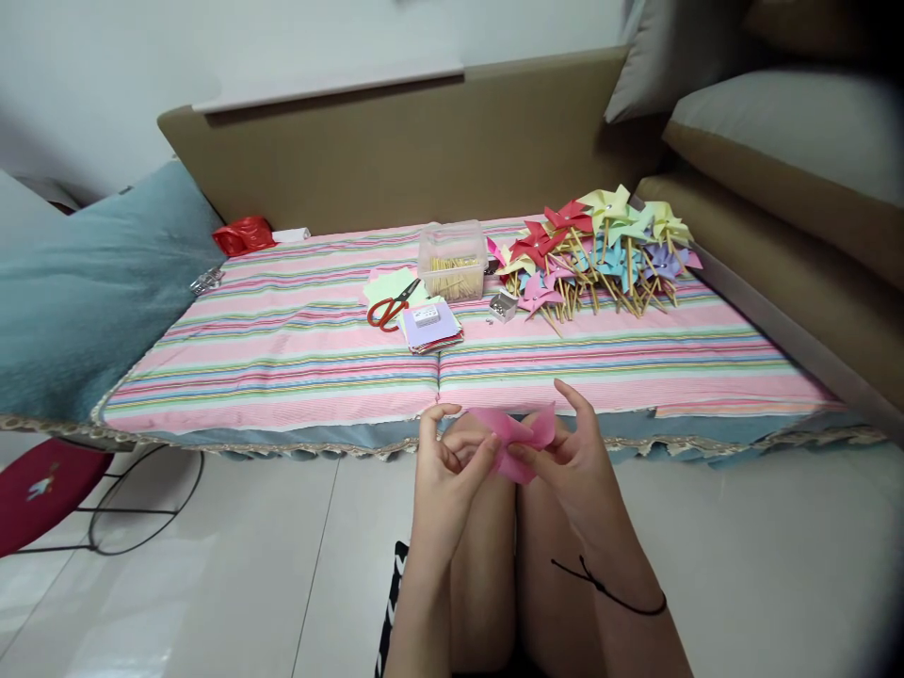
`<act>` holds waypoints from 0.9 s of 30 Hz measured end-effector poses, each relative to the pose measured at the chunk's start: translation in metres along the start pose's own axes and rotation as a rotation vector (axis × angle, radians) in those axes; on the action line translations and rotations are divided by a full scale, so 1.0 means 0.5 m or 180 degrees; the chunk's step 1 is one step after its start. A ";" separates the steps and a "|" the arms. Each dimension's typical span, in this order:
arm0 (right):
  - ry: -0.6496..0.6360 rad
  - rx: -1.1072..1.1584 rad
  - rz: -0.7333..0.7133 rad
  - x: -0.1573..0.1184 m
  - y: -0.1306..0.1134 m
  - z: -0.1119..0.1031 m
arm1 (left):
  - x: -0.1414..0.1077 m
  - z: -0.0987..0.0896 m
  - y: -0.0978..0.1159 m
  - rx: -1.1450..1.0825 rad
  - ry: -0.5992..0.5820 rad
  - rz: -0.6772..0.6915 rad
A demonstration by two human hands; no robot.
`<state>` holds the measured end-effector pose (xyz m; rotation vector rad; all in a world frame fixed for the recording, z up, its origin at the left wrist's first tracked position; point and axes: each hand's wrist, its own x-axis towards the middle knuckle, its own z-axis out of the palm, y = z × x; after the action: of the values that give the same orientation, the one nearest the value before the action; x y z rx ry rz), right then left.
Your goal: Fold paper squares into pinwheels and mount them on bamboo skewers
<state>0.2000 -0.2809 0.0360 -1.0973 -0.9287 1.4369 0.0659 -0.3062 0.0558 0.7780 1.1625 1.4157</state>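
Above my knees, a pink paper pinwheel head (519, 433) is pinched between both hands, with its corners curled up. My left hand (452, 461) grips its left side, thumb on the near face. On the other side my right hand (572, 457) presses its thumb near the middle, index finger raised off the paper. No stick shows on this piece. Beyond the hands lie a stack of coloured paper squares (432, 328) with a small white box (427, 315) on top, and orange-handled scissors (385, 314).
A clear plastic box (452, 235) of sticks stands at mid-bed. Right of it are a small open box of pins (503, 306) and a heap of finished pinwheels (607, 250). A red plastic bag (244, 235) lies far left. A red stool (49, 490) stands on the floor.
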 end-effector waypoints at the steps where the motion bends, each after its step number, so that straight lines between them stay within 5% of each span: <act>1: -0.0003 0.0052 0.0036 0.001 0.000 -0.001 | 0.000 0.001 -0.001 -0.0006 -0.0038 -0.0007; 13: -0.0215 0.0324 0.0311 0.001 -0.003 -0.003 | 0.009 -0.012 -0.014 -0.0093 0.0031 0.0010; 27: -0.0233 -0.0040 0.0014 0.021 0.026 0.023 | 0.028 -0.022 -0.013 0.0047 0.0176 -0.0025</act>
<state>0.1852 -0.2724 0.0253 -1.0625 -0.9890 1.4849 0.0550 -0.2958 0.0445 0.7478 1.2183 1.4312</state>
